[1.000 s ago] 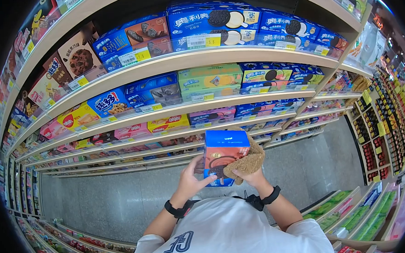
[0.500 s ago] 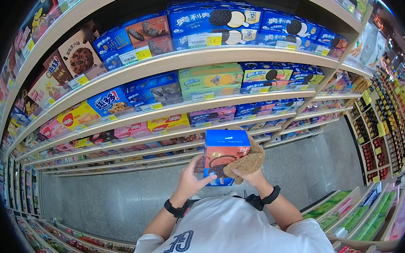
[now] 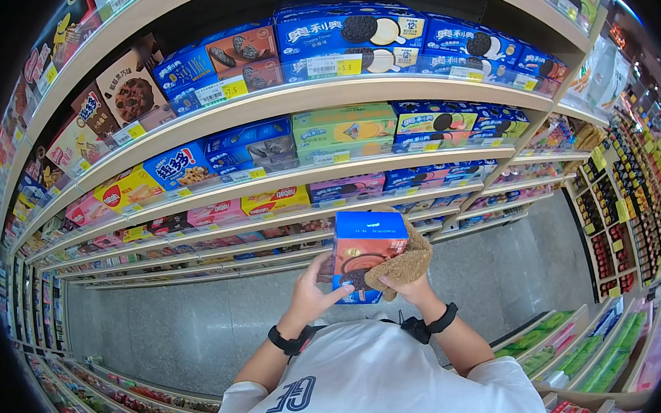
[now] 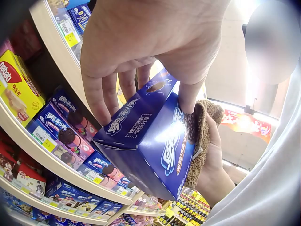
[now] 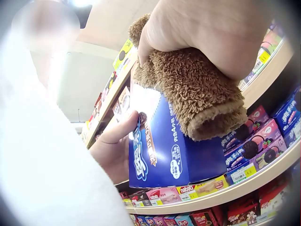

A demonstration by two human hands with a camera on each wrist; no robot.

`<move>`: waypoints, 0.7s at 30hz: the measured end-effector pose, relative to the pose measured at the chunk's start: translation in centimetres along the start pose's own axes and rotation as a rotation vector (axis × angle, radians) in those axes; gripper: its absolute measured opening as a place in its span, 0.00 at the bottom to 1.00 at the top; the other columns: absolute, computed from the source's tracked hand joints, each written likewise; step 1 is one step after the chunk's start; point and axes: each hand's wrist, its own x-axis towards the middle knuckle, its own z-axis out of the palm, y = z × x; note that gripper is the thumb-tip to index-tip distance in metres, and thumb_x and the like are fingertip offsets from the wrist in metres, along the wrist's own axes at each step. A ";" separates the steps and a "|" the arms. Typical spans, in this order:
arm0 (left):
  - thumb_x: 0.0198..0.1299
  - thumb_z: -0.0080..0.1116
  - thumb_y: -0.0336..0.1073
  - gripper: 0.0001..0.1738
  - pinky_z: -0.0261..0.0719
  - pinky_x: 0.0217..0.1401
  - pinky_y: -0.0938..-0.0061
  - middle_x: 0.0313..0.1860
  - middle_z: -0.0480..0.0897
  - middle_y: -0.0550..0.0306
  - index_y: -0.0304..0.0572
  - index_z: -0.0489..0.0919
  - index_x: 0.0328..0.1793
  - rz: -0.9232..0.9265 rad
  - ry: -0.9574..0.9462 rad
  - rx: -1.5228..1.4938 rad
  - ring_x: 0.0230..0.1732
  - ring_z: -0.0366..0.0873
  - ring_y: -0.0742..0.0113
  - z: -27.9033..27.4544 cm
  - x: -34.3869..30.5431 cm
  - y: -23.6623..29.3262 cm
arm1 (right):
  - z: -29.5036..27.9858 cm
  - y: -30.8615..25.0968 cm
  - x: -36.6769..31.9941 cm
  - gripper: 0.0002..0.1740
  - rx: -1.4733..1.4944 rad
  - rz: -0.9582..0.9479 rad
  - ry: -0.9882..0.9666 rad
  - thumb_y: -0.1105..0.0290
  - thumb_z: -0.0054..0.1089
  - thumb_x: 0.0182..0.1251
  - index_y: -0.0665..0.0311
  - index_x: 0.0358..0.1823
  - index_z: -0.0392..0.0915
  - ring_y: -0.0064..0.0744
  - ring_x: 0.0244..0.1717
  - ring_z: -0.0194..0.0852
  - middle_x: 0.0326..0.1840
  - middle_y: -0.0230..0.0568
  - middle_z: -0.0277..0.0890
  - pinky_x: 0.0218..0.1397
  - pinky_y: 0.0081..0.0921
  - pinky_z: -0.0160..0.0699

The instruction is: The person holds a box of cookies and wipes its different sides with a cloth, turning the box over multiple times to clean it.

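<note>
Head view: left hand [image 3: 311, 294] curled round blue box [image 3: 368, 227]; right hand [image 3: 411, 288] clutches probable brown cloth [image 3: 409, 261] over box; shelves [image 3: 339, 94] beyond.

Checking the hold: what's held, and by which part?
Left hand: blue box, by its front and side. Right hand: brown cloth, against the box, by the part nearest the person.

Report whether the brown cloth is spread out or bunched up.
Bunched up: the brown cloth is gathered under the right hand, its end curled into a loose fold against the blue box.
</note>
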 end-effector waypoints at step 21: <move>0.43 0.75 0.40 0.43 0.79 0.49 0.70 0.50 0.81 0.44 0.35 0.66 0.66 -0.010 0.003 0.002 0.50 0.81 0.61 0.2 0.0 0.1 | 0.1 -1.0 0.3 0.52 0.039 0.048 0.004 0.74 0.74 0.44 0.65 0.71 0.51 0.36 0.66 0.61 0.65 0.44 0.61 0.67 0.37 0.65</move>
